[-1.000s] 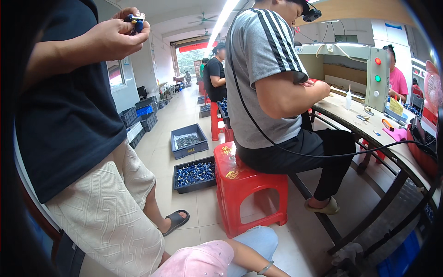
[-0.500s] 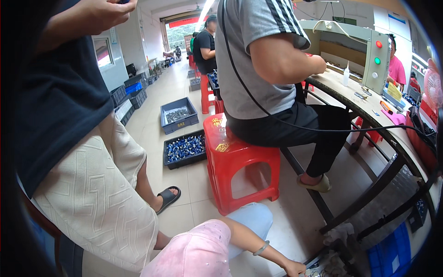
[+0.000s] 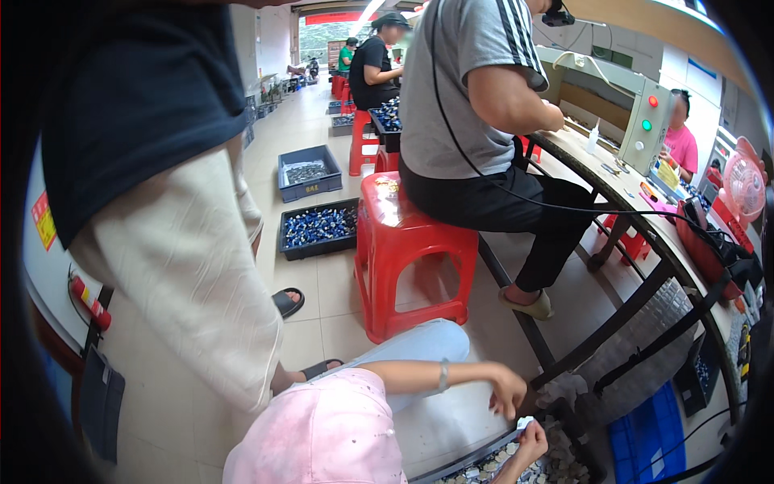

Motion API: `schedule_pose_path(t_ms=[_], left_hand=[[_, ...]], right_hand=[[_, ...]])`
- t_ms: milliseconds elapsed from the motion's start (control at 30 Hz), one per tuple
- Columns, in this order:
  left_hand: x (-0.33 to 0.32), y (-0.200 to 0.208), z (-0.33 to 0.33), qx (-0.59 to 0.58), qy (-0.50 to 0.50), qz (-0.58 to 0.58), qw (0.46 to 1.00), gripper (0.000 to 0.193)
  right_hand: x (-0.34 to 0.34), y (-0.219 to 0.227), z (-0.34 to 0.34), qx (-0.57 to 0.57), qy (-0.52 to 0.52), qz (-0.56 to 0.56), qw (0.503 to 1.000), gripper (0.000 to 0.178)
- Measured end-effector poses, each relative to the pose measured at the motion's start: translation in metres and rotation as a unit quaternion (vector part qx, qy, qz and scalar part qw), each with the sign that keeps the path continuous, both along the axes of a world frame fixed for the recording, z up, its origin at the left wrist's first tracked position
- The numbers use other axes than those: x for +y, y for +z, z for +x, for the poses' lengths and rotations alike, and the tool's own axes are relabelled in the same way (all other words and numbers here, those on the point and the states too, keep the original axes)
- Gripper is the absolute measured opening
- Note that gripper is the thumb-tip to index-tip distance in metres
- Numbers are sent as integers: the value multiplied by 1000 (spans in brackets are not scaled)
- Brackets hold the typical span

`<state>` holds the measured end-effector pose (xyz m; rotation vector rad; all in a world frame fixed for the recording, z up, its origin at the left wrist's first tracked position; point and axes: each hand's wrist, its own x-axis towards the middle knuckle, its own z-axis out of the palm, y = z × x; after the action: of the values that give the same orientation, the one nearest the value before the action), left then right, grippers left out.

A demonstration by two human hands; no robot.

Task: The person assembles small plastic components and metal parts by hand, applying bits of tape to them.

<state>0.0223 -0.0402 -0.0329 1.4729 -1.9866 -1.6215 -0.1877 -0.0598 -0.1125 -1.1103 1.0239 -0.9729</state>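
A: Your right hand (image 3: pixel 530 445) has thumb and fingers pinched on a small white piece (image 3: pixel 525 423), held up at the fingertips above a dark bin (image 3: pixel 459 465) at the lower edge.

B: And your left hand (image 3: pixel 508 390) hangs just beside it, doesn't it? You have its fingers loosely bent and a little apart, pointing down, with nothing visible in them.

A: Yes, your two hands are close together. Whether your left fingertips touch the white piece, I cannot tell.

B: Under your hands, the bin holds many flat, pale pieces (image 3: pixel 488 468). Your left wrist wears a bracelet (image 3: pixel 444 375), and behind that forearm is a leg in light blue jeans (image 3: pixel 427 343).

A: Farther out from you stands a red stool (image 3: pixel 415 234), where a person in a grey shirt (image 3: pixel 455 105) sits at a long table (image 3: pixel 625 192).

B: Left of that stool, on the floor, is a black crate (image 3: pixel 322 248) full of small blue pieces, with a grey-blue crate (image 3: pixel 310 191) beyond it. On your left stands a person in cream shorts (image 3: pixel 177 266); to your right, under the table, is a blue crate (image 3: pixel 621 452).
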Motion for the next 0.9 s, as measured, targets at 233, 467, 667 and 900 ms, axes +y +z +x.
schedule_pose_path(t_ms=[233,467,667,900], left_hand=[[101,165,72,239,565,-515,599,13],[156,244,196,-247,696,-672,54,35],[173,307,249,-318,746,-580,77,25],[203,310,209,-329,715,-616,35,32]], right_hand=[[-18,-3,-25,-227,-14,240,944,16],[-23,9,-12,-279,127,297,904,20],[-17,31,-8,-226,170,269,921,26],[8,50,-1,-90,208,166,960,30]])
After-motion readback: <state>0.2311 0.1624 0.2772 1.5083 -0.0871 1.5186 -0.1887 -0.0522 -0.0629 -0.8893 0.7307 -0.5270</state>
